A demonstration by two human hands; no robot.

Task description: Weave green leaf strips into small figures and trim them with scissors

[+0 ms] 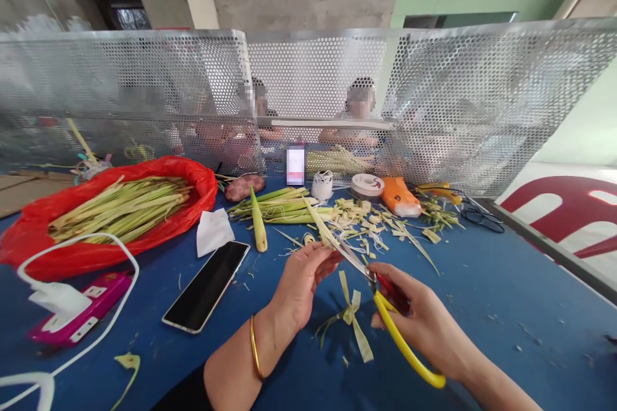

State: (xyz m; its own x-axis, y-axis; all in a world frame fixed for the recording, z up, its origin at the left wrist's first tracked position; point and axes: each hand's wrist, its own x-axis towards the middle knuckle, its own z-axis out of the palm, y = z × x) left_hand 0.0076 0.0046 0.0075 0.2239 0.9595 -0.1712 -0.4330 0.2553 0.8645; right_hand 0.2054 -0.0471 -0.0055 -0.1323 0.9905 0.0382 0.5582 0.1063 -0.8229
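Between the fingers of my left hand [303,279] is a long pale green leaf strip [319,223], its tip pointing up and away. My right hand [418,314] grips scissors [402,345] with yellow and red handles. The scissor blades [354,258] reach left to the strip beside my left fingertips; whether they are closed on it I cannot tell. On the blue table below my hands lies a small knotted leaf piece [351,316] with flat pale ends and thin green stalks. Behind my hands are leaf scraps [361,218] and a bundle of green leaves [284,204].
A red plastic bag [193,173] of long leaves stands left, near a purple power strip [103,295] with a white cable. A dark phone [207,286] lies by a white tissue [214,231]. String [322,186], tape [367,185] and an orange packet [400,196] sit before a perforated metal screen [318,77]; people sit behind it.
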